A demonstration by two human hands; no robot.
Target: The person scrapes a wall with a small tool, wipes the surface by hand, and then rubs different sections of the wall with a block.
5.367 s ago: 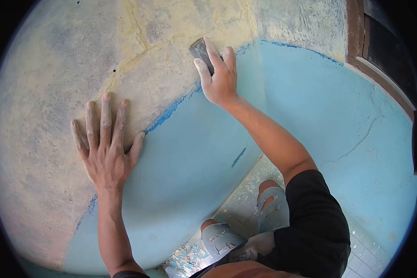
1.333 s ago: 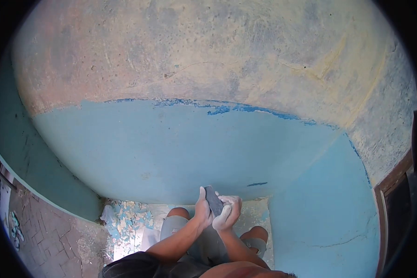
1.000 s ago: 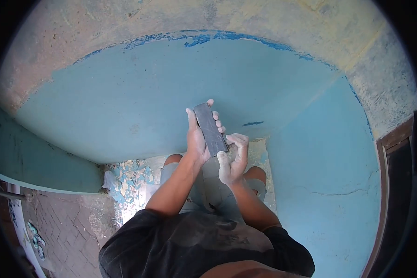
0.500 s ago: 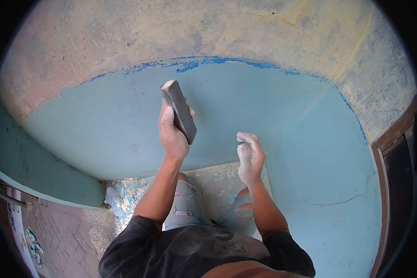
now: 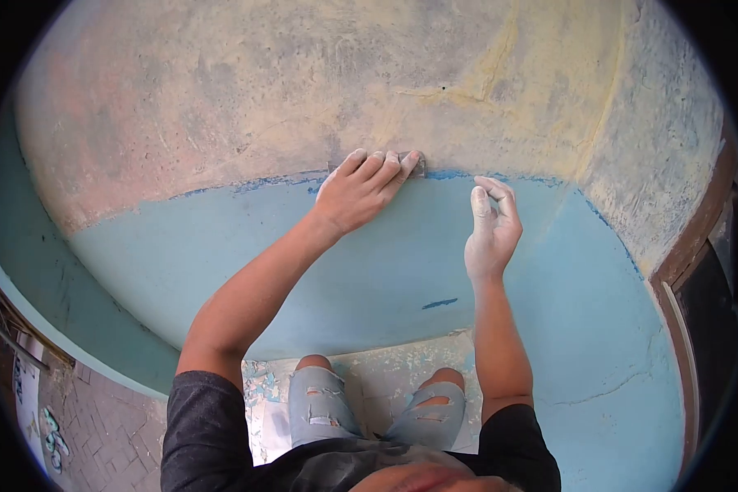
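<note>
My left hand (image 5: 362, 190), dusted white, presses a grey sanding block (image 5: 421, 166) flat to the wall. Most of the block lies under my fingers; only its ends show. It sits along the ragged dark-blue paint edge (image 5: 459, 175), where the light-blue lower paint (image 5: 361, 271) meets the rough, mottled upper wall (image 5: 262, 107). To the right, my right hand (image 5: 494, 230) hovers in front of the wall with loosely curled, whitened fingers. A gap shows between thumb and fingers, and I see nothing in them.
A small dark-blue strip (image 5: 440, 303), perhaps a paint flake, shows below the hands. Paint chips litter the pale ledge (image 5: 402, 361) by my knees. A teal side wall (image 5: 82, 262) curves along the left, above brick paving (image 5: 98, 418). A brown frame (image 5: 697, 230) borders the right.
My left hand has swung the sanding block up from mid-air onto the paint edge. My right hand has risen and moved right. The dark-blue strip has appeared below.
</note>
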